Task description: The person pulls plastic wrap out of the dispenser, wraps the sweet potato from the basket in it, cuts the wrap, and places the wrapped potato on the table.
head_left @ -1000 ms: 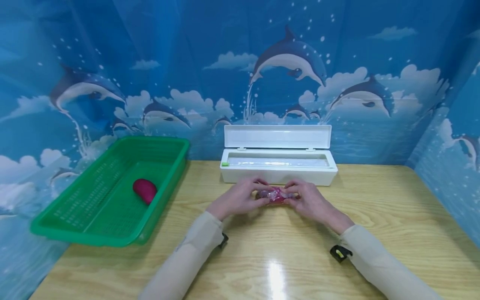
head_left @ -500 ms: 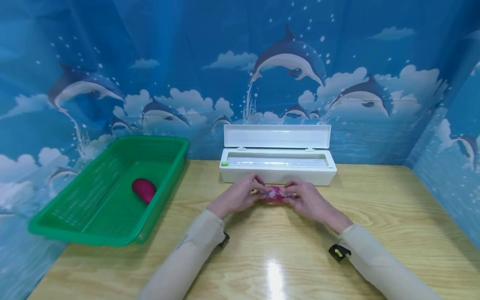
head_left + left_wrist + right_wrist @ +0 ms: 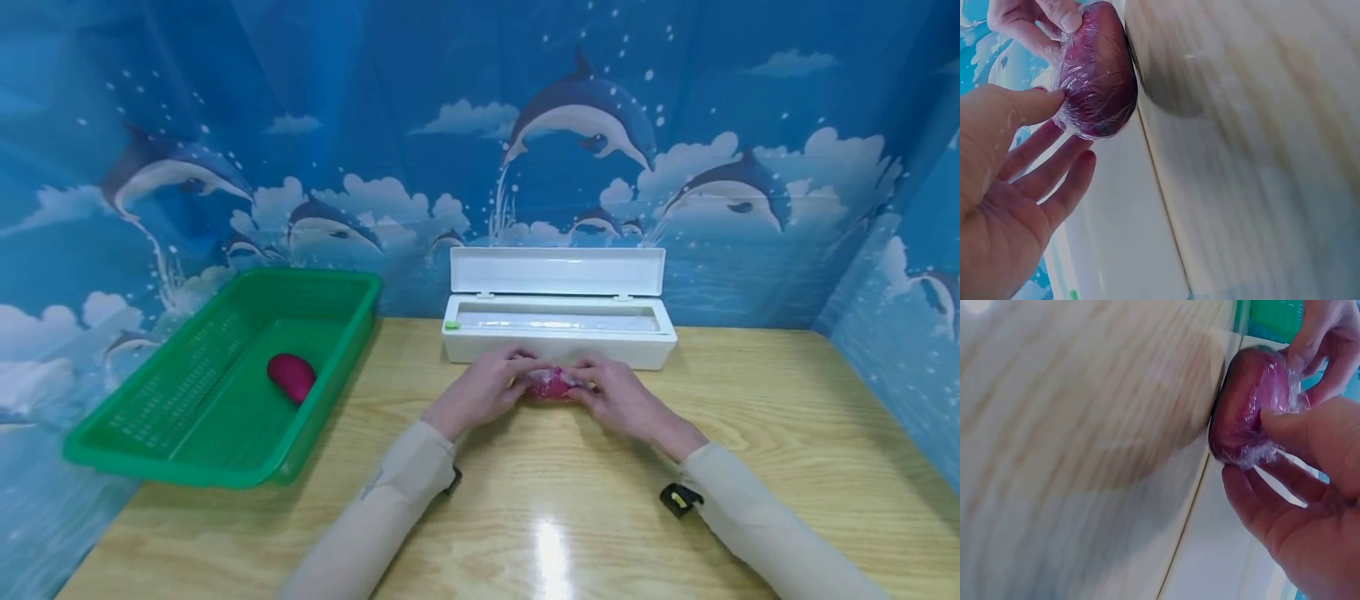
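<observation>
A dark red, oval piece that looks like a sweet potato [image 3: 551,385], wrapped in crinkled clear cling film [image 3: 1079,109], rests low over the table at the front of a white box. My left hand [image 3: 487,390] pinches its left end, the thumb pressing the film and the other fingers behind. At the right end my right hand [image 3: 618,402] grips it in the same way, thumb on the film. Both wrist views show the film bunched where the thumbs press. The underside of the piece is hidden.
Directly behind the hands stands a white cling film dispenser [image 3: 558,346], its lid [image 3: 557,271] raised and a film roll inside. To the left, a green basket [image 3: 225,477] holds another dark red piece [image 3: 292,377]. A dolphin-print cloth [image 3: 420,100] hangs behind the wooden table [image 3: 765,417].
My left fingers have shifted along the film towards the middle and now reach over the top of the wrapped piece. The right hand stays at its end almost unmoved.
</observation>
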Motion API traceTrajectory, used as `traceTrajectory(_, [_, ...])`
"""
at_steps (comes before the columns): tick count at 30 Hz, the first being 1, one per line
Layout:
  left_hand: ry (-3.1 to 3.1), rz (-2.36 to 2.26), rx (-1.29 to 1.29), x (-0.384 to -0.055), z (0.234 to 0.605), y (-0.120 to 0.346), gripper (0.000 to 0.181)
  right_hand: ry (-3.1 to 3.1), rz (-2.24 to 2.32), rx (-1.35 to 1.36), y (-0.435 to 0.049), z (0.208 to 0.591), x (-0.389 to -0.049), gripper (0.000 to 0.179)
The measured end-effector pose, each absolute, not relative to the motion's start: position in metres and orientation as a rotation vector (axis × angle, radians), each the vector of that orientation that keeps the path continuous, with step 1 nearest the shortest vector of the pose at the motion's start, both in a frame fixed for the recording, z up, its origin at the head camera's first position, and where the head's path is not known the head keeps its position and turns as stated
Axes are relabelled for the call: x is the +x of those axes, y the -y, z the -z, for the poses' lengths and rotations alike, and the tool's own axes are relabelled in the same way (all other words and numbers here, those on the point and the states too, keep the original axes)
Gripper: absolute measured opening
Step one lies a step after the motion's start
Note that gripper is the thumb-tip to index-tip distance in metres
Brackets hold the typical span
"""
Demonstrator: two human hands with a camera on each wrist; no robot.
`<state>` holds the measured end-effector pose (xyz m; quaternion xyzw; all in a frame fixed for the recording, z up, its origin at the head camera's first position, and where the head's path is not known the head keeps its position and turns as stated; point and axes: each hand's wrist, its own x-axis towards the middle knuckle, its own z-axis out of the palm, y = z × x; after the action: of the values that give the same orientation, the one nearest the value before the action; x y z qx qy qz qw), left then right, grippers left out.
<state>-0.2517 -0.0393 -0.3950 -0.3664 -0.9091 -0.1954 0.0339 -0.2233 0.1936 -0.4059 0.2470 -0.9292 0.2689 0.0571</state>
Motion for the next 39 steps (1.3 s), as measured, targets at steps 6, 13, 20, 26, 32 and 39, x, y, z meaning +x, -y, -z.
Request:
traceTrajectory(6, [2.818, 0.558, -1.252, -0.248, 0.392, 0.047, 0.043, 2.884, -0.989, 0.735, -0.197, 0.405, -0.223, 0.041])
traceTrajectory(13, [2.884, 0.527, -1.326, -0.247, 0.387, 0.048, 0.045, 2.852, -0.862, 0.861, -0.201, 0.402, -0.221, 0.039])
traceTrajectory(20, [2.925, 0.475, -1.277, -0.248, 0.387, 0.045, 0.043, 2.915, -0.654, 0.981, -0.192, 0.401, -0.217, 0.054])
traceTrajectory(26, [3.02, 0.569, -1.279, -0.252, 0.392, 0.047, 0.051, 2.964, -0.621, 0.927, -0.184, 0.403, -0.219, 0.075])
traceTrajectory(32, [3.084, 0.674, -1.248, -0.249, 0.392, 0.047, 0.077, 2.99, -0.726, 0.926, -0.186, 0.402, -0.221, 0.068])
traceTrajectory(39, [3.046, 0.654, -1.324, -0.248, 0.396, 0.042, 0.076, 3.04, -0.8, 0.943, -0.19, 0.398, -0.219, 0.066])
